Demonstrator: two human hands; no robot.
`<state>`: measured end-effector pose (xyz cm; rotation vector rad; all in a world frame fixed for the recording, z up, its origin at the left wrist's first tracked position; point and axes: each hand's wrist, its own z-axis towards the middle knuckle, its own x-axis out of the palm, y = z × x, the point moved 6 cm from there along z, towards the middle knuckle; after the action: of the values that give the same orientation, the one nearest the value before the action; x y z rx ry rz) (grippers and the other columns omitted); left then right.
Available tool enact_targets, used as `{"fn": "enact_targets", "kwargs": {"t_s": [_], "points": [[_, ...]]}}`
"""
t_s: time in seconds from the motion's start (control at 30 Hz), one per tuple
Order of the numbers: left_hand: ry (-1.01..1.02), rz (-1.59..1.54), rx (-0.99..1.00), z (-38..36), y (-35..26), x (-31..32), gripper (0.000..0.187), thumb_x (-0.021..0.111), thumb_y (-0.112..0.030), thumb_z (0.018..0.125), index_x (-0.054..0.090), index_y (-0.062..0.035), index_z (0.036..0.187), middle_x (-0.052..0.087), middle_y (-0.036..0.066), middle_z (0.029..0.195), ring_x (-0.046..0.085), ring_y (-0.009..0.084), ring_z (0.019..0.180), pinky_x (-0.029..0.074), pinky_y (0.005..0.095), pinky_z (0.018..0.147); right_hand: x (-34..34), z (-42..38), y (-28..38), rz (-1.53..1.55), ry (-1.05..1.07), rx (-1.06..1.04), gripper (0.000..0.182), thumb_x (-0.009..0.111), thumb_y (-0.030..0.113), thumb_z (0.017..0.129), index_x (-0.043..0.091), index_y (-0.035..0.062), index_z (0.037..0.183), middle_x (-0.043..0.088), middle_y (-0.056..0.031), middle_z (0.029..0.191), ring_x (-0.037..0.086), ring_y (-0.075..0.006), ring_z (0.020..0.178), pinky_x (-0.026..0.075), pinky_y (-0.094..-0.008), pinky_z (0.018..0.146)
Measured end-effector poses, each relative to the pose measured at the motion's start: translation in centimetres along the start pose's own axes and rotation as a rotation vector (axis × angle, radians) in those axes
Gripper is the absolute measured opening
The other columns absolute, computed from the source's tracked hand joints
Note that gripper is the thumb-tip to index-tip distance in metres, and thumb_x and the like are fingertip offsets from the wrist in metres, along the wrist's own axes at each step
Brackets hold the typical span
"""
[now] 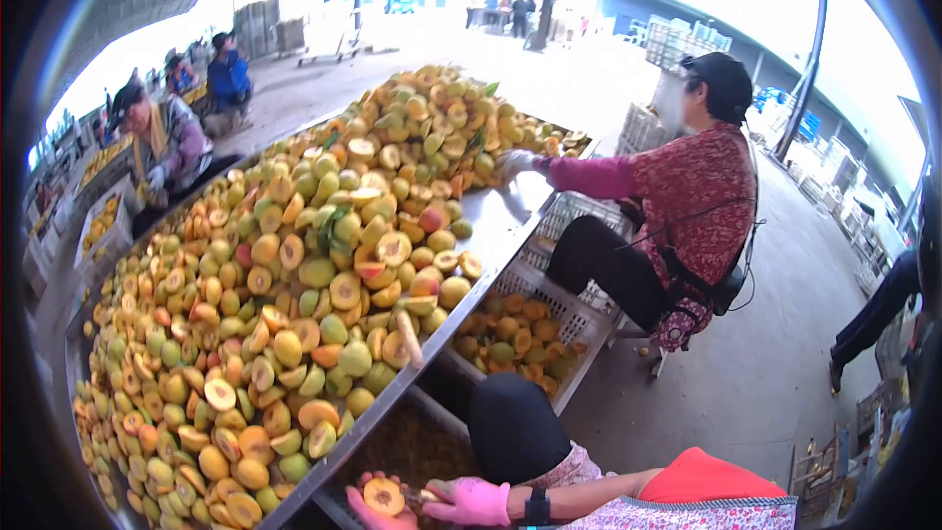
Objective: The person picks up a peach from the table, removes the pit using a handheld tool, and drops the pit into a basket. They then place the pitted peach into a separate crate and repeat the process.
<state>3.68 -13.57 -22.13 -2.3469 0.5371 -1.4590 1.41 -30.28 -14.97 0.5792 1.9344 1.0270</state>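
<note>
At the bottom edge, my left hand (368, 512), in a pink glove, holds a halved orange fruit (383, 497) with its cut face up. Just right of it, my right hand (473, 502), also pink-gloved and with a black band at the wrist, has its fingers closed round something small that I cannot make out. Both hands are below the metal rim (339, 453) of a table heaped with whole and halved yellow-orange fruit (285, 265). A long tan object (408, 339) lies at the heap's near edge.
White crate (579, 339) with fruit beside the table. A seated co-worker (692, 196) in a red patterned top reaches into the heap from the right. Another person (167, 137) sits at the far left. Someone's dark-trousered leg (878, 309) shows at the right edge.
</note>
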Motion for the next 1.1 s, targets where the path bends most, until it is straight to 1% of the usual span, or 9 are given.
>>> {"fn": "enact_targets", "kwargs": {"t_s": [0.03,0.07,0.1,0.2,0.53,0.6,0.93,1.03,1.1], "points": [[-0.106,0.041,0.011,0.0,0.5,0.3,0.052,0.05,-0.066,0.099,0.065,-0.0173,0.11,0.069,0.005,0.106,0.065,0.0237,0.091,0.053,0.0381,0.076,-0.3,-0.3,0.3,0.013,-0.081,-0.005,0.042,0.055,0.047,0.099,0.054,0.0054,0.105,0.067,-0.0262,0.085,0.066,-0.0465,0.085,0.051,-0.054,0.077],[-0.009,0.026,0.02,-0.8,0.2,1.5,0.051,0.049,-0.061,0.102,0.064,-0.0156,0.118,0.068,0.005,0.111,0.065,0.026,0.099,0.052,0.0426,0.084,-0.8,-0.4,1.2,0.018,-0.088,-0.036,0.04,0.056,0.045,0.099,0.054,0.0053,0.104,0.066,-0.0262,0.085,0.066,-0.0464,0.084,0.051,-0.0532,0.075],[-0.053,0.018,0.021,-1.3,0.1,1.9,0.048,0.05,-0.058,0.103,0.064,-0.0144,0.118,0.068,0.006,0.112,0.065,0.0266,0.1,0.053,0.0424,0.085,-1.1,-0.7,1.6,0.034,-0.098,-0.022,0.032,0.061,0.036,0.099,0.055,0.0049,0.103,0.065,-0.022,0.083,0.066,-0.0441,0.081,0.052,-0.0477,0.069],[-0.104,0.016,0.043,-1.8,-0.4,2.7,0.045,0.048,-0.053,0.105,0.065,-0.0121,0.114,0.07,0.006,0.105,0.068,0.0268,0.093,0.056,0.0417,0.08,-0.9,-0.6,2.9,-0.079,-0.079,-0.136,0.029,0.061,0.032,0.099,0.053,0.0046,0.102,0.065,-0.0218,0.08,0.066,-0.0429,0.078,0.051,-0.0495,0.067],[-0.135,0.034,0.026,-2.5,-0.8,3.9,0.044,0.044,-0.049,0.107,0.062,-0.0087,0.112,0.068,0.009,0.106,0.067,0.026,0.092,0.057,0.0422,0.082,0.1,0.8,4.3,-0.3,-0.139,-0.18,0.028,0.061,0.031,0.1,0.052,0.0039,0.103,0.066,-0.0201,0.077,0.067,-0.0395,0.069,0.051,-0.0493,0.059],[-0.147,0.039,0.032,-2.5,-0.4,3.8,0.045,0.043,-0.05,0.107,0.063,-0.0095,0.111,0.068,0.009,0.106,0.067,0.0259,0.092,0.056,0.0414,0.083,0.1,1.0,4.8,-0.373,-0.26,-0.245,0.026,0.064,0.028,0.099,0.054,0.0048,0.105,0.066,-0.0171,0.075,0.067,-0.0372,0.067,0.051,-0.0473,0.057],[-0.213,0.097,0.097,-2.6,-0.2,2.7,0.045,0.049,-0.051,0.106,0.062,-0.0082,0.112,0.067,0.009,0.107,0.066,0.0233,0.092,0.056,0.0374,0.085,1.9,2.1,4.3,-0.497,-0.179,-0.254,0.028,0.061,0.029,0.1,0.049,0.0037,0.105,0.066,-0.0169,0.072,0.067,-0.036,0.062,0.051,-0.0459,0.053],[-0.241,0.142,0.167,-3.1,-0.5,3.3,0.046,0.053,-0.052,0.105,0.062,-0.0076,0.112,0.066,0.009,0.106,0.066,0.0215,0.09,0.056,0.035,0.082,2.5,2.3,3.6,-0.446,-0.135,-0.229,0.033,0.061,0.029,0.1,0.049,0.0001,0.112,0.065,-0.0169,0.069,0.066,-0.0356,0.059,0.05,-0.0456,0.051],[-0.241,0.144,0.191,-3.2,-0.5,3.4,0.047,0.054,-0.054,0.103,0.062,-0.0083,0.111,0.066,0.008,0.104,0.066,0.0212,0.09,0.057,0.0353,0.08,2.9,2.2,3.6,-0.422,-0.175,-0.304,0.041,0.06,0.028,0.1,0.047,-0.005,0.122,0.064,-0.0167,0.067,0.066,-0.0347,0.057,0.05,-0.0452,0.051]]}}
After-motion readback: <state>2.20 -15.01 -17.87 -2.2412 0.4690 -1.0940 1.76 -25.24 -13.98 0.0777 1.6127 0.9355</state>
